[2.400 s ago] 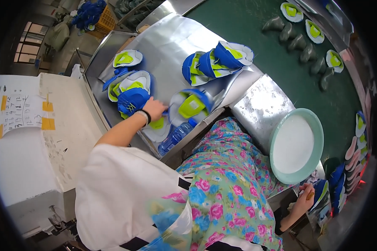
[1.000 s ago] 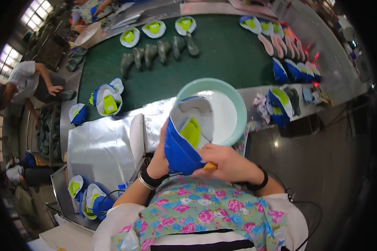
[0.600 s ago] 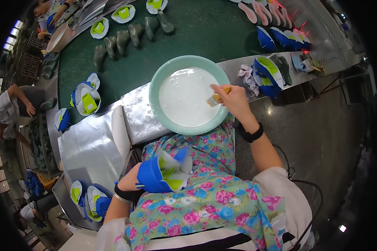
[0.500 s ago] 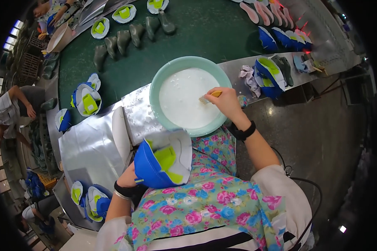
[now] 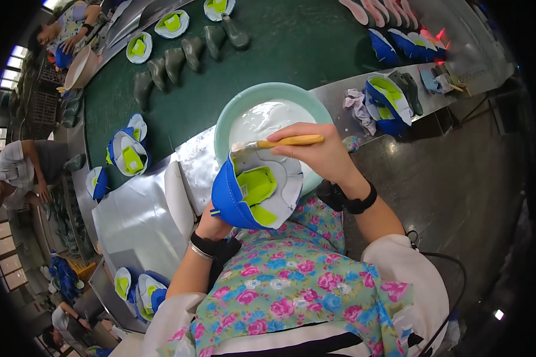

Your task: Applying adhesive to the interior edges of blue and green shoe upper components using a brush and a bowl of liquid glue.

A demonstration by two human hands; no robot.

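My left hand (image 5: 211, 221) grips a blue shoe upper (image 5: 253, 189) from below, just near of the pale green bowl (image 5: 232, 113) of white glue on the worktop (image 5: 143, 208). My right hand (image 5: 318, 156) pinches a yellow-handled brush (image 5: 280, 142), its bristles touching the upper's far edge.

We look down on a long dark green conveyor belt (image 5: 280, 53) running across the upper half, edged by a silvery foil-covered counter (image 5: 134, 220). The floor (image 5: 458, 178) at right is dark and glossy. Bright windows (image 5: 0, 143) line the far left, where other workers (image 5: 24, 172) sit.
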